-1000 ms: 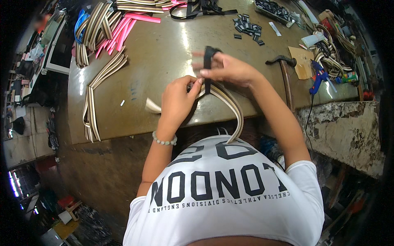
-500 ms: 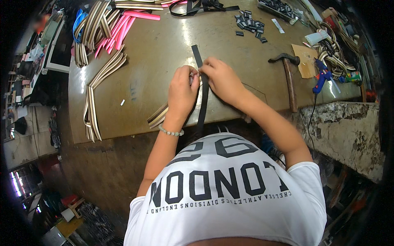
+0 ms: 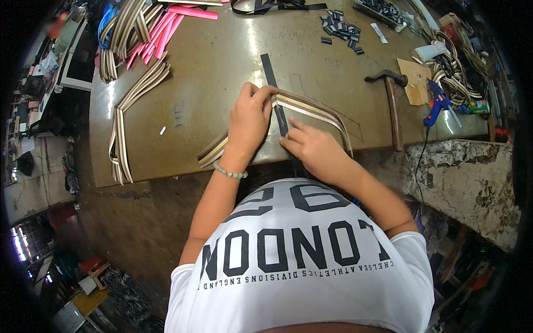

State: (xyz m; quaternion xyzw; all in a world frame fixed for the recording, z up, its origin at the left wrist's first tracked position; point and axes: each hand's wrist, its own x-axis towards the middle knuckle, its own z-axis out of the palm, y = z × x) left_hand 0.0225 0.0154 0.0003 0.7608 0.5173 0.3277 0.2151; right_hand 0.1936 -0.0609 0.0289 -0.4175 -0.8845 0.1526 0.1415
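My left hand (image 3: 251, 114) is closed in a pinch on a cream-and-brown striped strap (image 3: 313, 112), at the spot where it crosses a black strap (image 3: 269, 71). From there the striped strap arches right and hangs down near the table edge. A striped strap end (image 3: 213, 151) also shows left of my left wrist; its link under the hand is hidden. The black strap runs across the table toward my body. Beside its lower part is my right hand (image 3: 315, 151), fingers apart and slightly blurred, tips at the strap's edge.
A hammer (image 3: 393, 108), a piece of cardboard (image 3: 416, 80) and a blue glue gun (image 3: 437, 104) lie to the right. Small black clips (image 3: 340, 28) are heaped at the back. Pink strips (image 3: 164, 36) and striped straps (image 3: 129, 36) are piled back left; a bent striped bundle (image 3: 125, 119) lies nearer.
My right hand has left the crossing and moved down toward me along the black strap. The striped strap now shows arching to the right. The black strap's near end has shifted right.
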